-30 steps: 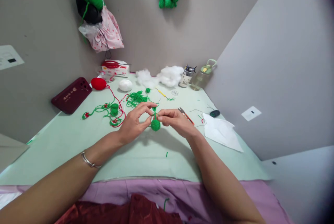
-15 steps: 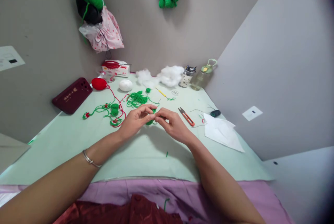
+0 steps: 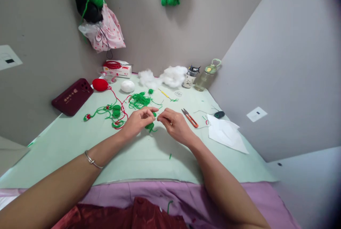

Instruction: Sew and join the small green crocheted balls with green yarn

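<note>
Left hand (image 3: 138, 120) pinches rounded green crocheted-yarn piece (image 3: 150, 126) over pale-green cloth-covered table (image 3: 176, 168); right hand (image 3: 174, 124) pinched closed just beside, contents too fine to tell; step looks like close finger work on piece; next move likely calls for steady left grip.

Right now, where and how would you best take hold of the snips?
Probably by the orange handle, pinched across its width from above, coming from the near right. The snips lie flat on the table, handle end nearer the person, pointed blades aimed away and left.
</note>
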The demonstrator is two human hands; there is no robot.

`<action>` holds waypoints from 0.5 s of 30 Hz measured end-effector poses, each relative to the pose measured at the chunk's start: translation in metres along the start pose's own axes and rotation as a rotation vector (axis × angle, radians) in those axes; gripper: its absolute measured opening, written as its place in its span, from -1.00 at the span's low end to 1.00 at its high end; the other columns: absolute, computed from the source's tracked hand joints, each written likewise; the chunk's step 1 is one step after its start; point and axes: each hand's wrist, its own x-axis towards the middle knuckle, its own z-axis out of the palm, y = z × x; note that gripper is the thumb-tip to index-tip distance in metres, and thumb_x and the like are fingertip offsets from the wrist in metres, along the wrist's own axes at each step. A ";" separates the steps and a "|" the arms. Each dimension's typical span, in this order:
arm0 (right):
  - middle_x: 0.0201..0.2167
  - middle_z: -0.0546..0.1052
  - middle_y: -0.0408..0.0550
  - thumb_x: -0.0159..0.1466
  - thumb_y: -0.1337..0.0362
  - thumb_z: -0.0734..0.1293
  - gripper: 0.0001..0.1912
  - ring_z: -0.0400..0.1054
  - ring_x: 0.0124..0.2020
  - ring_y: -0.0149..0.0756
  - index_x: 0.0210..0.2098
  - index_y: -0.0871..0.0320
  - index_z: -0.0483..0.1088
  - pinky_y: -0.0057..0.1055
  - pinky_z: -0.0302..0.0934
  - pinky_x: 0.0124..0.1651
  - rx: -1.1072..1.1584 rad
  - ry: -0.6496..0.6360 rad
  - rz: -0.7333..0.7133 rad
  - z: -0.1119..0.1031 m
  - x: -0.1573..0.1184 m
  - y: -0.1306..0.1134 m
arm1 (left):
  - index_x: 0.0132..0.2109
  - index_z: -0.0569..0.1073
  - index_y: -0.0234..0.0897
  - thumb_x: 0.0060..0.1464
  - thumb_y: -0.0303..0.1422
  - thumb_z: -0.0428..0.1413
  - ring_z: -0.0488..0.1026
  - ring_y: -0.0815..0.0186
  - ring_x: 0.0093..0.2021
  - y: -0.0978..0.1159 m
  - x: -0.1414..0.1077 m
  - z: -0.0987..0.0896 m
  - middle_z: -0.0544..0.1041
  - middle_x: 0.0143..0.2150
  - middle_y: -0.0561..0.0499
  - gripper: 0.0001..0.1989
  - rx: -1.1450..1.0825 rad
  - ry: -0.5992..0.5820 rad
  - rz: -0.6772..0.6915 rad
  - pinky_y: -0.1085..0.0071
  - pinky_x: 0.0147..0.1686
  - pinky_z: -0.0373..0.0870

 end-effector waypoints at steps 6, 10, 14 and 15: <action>-0.43 0.42 -0.11 0.34 0.40 0.25 -0.79 0.26 -0.42 -0.36 -0.39 0.14 0.46 -0.39 0.10 -0.28 0.027 0.065 0.026 -0.007 0.001 0.004 | -0.43 0.40 -0.24 0.05 -0.24 0.18 0.45 0.06 0.14 -0.004 0.004 -0.005 0.51 0.18 -0.17 -0.80 -0.055 0.002 -0.041 0.07 0.17 0.29; -0.36 0.48 -0.07 0.35 0.33 0.26 -0.81 0.30 -0.37 -0.34 -0.31 0.13 0.52 -0.37 0.13 -0.26 0.176 0.087 0.103 -0.012 0.001 0.008 | -0.34 0.45 -0.24 0.08 -0.18 0.22 0.52 0.21 -0.09 -0.009 0.007 -0.006 0.58 -0.05 -0.09 -0.78 -0.156 -0.043 -0.097 0.21 -0.01 0.38; -0.34 0.51 -0.08 0.39 0.23 0.22 -0.75 0.25 -0.41 -0.36 -0.13 0.09 0.55 -0.37 0.17 -0.27 0.406 0.123 0.139 -0.012 0.001 0.011 | -0.28 0.46 -0.23 0.09 -0.12 0.24 0.41 0.37 -0.38 -0.007 0.006 -0.003 0.45 -0.35 0.09 -0.73 -0.258 -0.083 -0.131 0.37 -0.31 0.37; -0.34 0.52 -0.09 0.39 0.22 0.22 -0.73 0.23 -0.43 -0.37 -0.08 0.08 0.53 -0.37 0.17 -0.29 0.454 0.140 0.143 -0.012 0.001 0.011 | -0.28 0.45 -0.23 0.08 -0.11 0.25 0.38 0.39 -0.41 -0.005 0.006 -0.003 0.42 -0.36 0.10 -0.72 -0.267 -0.074 -0.133 0.39 -0.34 0.36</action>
